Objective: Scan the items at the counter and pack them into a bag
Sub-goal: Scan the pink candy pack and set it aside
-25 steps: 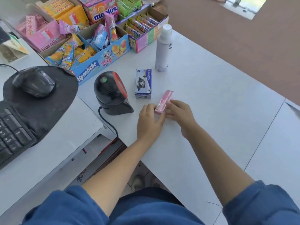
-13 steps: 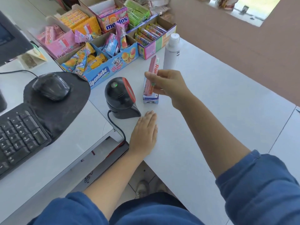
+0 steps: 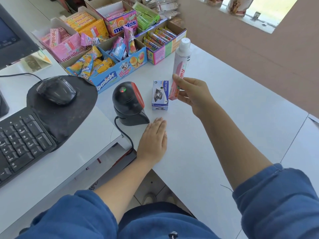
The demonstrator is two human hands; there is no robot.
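Right hand (image 3: 193, 94) pinches the candy stick (image 3: 177, 78) upright, right of the scanner (image 3: 128, 102); left hand (image 3: 152, 140) lies spread flat on the bare worktop (image 3: 241, 107) before the scanner

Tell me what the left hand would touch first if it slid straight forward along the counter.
Probably the blue Kangaro box: the flat left hand points its fingers at it. The black barcode scanner stands just left of that line, so depth leaves some doubt.

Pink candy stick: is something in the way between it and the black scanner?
Yes. The small blue box stands on the counter between the pink candy stick, held up in the right hand, and the scanner.
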